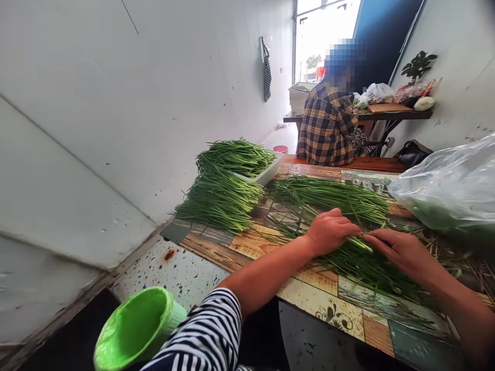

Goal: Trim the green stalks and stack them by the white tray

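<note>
My left hand [330,231] rests on a loose heap of long green stalks [359,263] on the patterned table [320,304]. Its fingers are curled and pinch a thin green stalk. My right hand [400,250] meets it from the right, fingertips pinched on the same stalk. A second loose pile of stalks [332,198] lies just behind my hands. Further left a neat bundle [218,198] spills off a white tray [268,174] heaped with more stalks.
A green-lined bin [135,330] stands on the floor at lower left. A clear plastic bag [448,188] with greens sits at the right. A person in a plaid shirt [327,126] sits with back turned at a far table [390,114]. The white wall runs along the left.
</note>
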`<state>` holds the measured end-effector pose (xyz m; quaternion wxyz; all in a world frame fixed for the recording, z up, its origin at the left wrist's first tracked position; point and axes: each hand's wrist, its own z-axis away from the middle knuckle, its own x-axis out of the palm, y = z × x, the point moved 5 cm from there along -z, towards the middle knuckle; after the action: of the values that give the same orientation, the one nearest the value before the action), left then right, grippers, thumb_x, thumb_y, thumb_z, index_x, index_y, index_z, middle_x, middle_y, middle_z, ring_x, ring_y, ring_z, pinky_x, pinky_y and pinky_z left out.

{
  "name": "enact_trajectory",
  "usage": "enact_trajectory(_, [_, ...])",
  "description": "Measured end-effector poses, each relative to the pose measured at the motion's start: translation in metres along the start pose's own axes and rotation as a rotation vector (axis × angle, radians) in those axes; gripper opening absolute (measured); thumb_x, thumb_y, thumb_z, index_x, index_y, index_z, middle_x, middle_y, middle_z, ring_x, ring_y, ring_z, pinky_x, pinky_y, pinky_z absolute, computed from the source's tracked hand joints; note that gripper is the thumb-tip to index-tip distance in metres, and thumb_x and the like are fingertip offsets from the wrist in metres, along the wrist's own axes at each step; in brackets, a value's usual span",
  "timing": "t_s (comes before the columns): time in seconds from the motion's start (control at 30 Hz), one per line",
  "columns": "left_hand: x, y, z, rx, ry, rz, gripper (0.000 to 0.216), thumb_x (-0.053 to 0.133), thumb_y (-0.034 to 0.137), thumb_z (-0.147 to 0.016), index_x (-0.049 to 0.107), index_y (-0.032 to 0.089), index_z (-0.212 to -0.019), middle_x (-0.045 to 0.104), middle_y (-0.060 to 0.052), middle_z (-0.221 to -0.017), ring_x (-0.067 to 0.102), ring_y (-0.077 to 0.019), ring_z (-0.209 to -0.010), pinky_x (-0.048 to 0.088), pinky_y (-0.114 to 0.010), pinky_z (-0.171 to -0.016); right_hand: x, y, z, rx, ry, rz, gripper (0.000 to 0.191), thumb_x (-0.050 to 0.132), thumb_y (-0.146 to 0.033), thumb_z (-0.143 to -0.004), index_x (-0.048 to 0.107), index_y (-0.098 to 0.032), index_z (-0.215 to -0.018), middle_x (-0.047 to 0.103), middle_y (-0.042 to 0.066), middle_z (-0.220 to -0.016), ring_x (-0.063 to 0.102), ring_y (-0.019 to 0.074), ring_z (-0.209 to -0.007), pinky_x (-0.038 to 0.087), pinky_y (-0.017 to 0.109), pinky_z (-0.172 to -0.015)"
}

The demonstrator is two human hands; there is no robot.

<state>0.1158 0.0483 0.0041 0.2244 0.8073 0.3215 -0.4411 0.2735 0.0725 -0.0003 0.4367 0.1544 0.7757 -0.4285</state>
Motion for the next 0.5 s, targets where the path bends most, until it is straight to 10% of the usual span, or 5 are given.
enact_trajectory(0.5, [-0.007,0.011,-0.001,0.098,0.071,0.034,0.032,0.039,0.028,-0.097,0.068,0.016,-0.1,0.071,-0.003,-0.086,0.059,-0.0133,-0.078,0.045,-0.028,-0.081,0.0,0.008,0.003,0.082,-0.137,-0.112,0.049,0.04,-0.062,-0.085,0.04,-0.02,-0.059,0.036,-0.002,-0.058,0.038,0.0128,-0.054,0.031,0.026,-0.051])
